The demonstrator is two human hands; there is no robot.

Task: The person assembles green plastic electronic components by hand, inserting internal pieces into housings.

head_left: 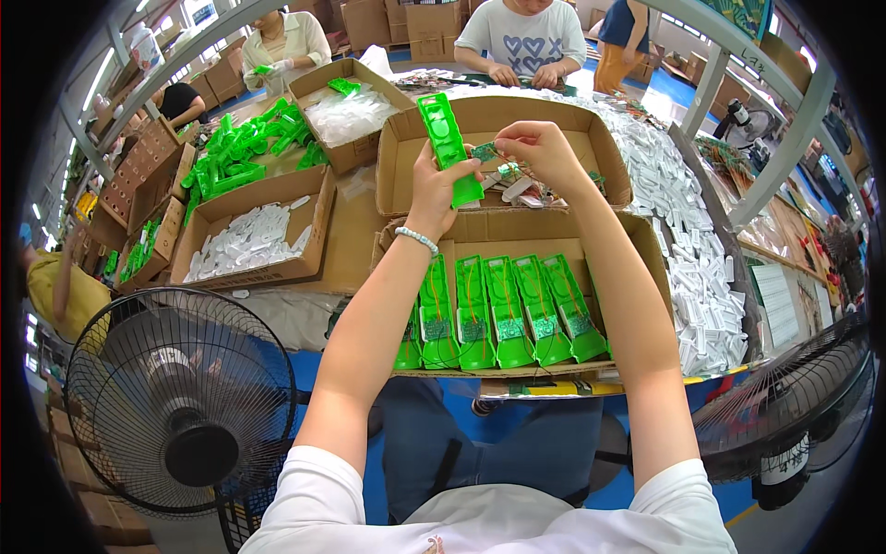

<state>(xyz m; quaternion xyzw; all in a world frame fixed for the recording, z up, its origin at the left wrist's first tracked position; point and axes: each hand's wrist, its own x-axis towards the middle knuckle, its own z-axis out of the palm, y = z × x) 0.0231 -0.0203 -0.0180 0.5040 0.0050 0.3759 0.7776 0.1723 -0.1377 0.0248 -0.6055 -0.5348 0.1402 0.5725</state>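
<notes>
From the head view, the left hand (436, 185) is gripping a long green plastic housing (449, 148) upright above an open cardboard box (517, 118). The right hand (538, 148) is pinching a small green circuit board (484, 152) between its fingertips, right beside the housing. Nearer the person, a second box (646, 258) is holding a row of filled green housings (503, 314) on the surface (351, 231).
</notes>
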